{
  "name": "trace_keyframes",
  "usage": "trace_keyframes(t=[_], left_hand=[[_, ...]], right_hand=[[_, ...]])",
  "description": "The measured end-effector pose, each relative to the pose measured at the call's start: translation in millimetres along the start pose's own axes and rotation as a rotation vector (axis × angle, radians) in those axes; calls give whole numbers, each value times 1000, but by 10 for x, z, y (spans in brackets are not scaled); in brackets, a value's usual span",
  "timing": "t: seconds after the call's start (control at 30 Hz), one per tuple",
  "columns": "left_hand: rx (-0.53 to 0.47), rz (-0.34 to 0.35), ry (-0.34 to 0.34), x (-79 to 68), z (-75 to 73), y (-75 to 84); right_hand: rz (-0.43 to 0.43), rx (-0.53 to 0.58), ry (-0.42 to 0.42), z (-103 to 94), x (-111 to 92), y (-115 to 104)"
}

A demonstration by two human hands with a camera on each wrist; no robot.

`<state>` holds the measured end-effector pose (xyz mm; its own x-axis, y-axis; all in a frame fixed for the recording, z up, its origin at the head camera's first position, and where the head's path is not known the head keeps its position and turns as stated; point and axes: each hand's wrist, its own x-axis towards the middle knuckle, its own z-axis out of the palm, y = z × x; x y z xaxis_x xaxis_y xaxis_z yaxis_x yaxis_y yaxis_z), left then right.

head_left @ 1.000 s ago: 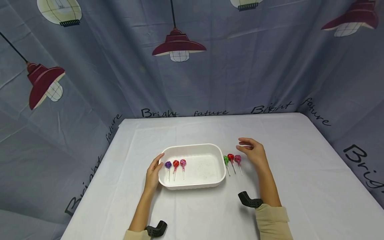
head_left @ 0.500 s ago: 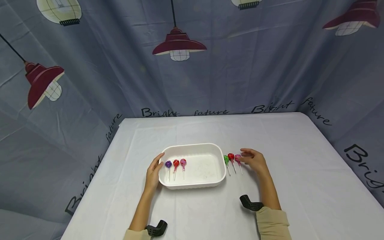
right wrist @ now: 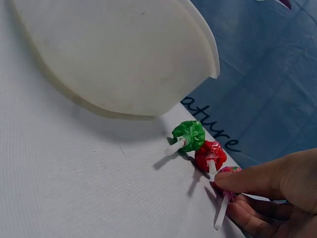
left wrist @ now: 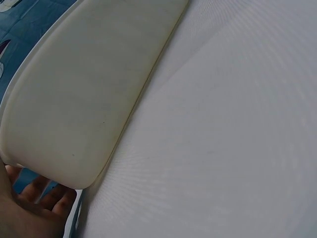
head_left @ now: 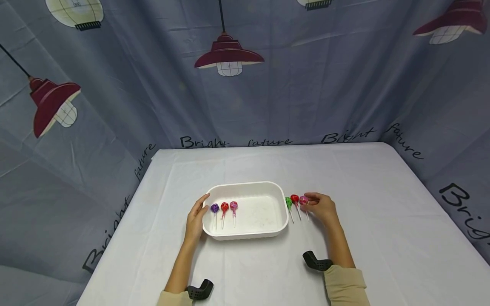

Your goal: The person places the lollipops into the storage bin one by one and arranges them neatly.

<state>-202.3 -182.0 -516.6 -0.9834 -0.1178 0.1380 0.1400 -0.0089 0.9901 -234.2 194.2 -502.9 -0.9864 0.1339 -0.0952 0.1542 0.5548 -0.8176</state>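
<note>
A white plastic tray [head_left: 256,212] lies on the table, with a purple lollipop [head_left: 215,208], a red lollipop [head_left: 224,207] and a pink lollipop [head_left: 234,205] in a row at its left end. My left hand [head_left: 195,222] grips the tray's left edge, thumb over the rim; the left wrist view has its fingers [left wrist: 52,197] against the outer wall. Right of the tray, my right hand [head_left: 322,207] pinches the head of another pink lollipop [right wrist: 225,197] between thumb and fingers, its stick pointing down. Beside it lie a green lollipop [right wrist: 190,135] and a second red lollipop [right wrist: 210,154].
A white cloth covers the table [head_left: 260,272]. Behind it hangs a grey-blue curtain [head_left: 160,85] printed with lamps and lettering. Black camera mounts [head_left: 317,261] sit at both wrists.
My right hand has come down and slightly left from above the table onto the outer pink lollipop and now pinches its head. The left hand and tray stay in place.
</note>
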Motion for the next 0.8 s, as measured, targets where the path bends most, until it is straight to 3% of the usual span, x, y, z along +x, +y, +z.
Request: trace_keyframes(t=[0.3, 0.43, 0.53, 0.67, 0.8], left_hand=[[-37, -24, -9, -6, 8, 41], [-33, -36, -19, -52, 39, 203], [-17, -34, -17, -48, 32, 175], [-25, -17, -9, -5, -1, 9], [-19, -16, -6, -9, -1, 9]], right_hand=[[-20, 0, 29, -3, -40, -29], [-13, 4, 35, -25, -54, -41], [-16, 0, 40, -48, -73, -63], [-57, 7, 41, -100, -98, -122], [-103, 26, 41, -159, -129, -219]])
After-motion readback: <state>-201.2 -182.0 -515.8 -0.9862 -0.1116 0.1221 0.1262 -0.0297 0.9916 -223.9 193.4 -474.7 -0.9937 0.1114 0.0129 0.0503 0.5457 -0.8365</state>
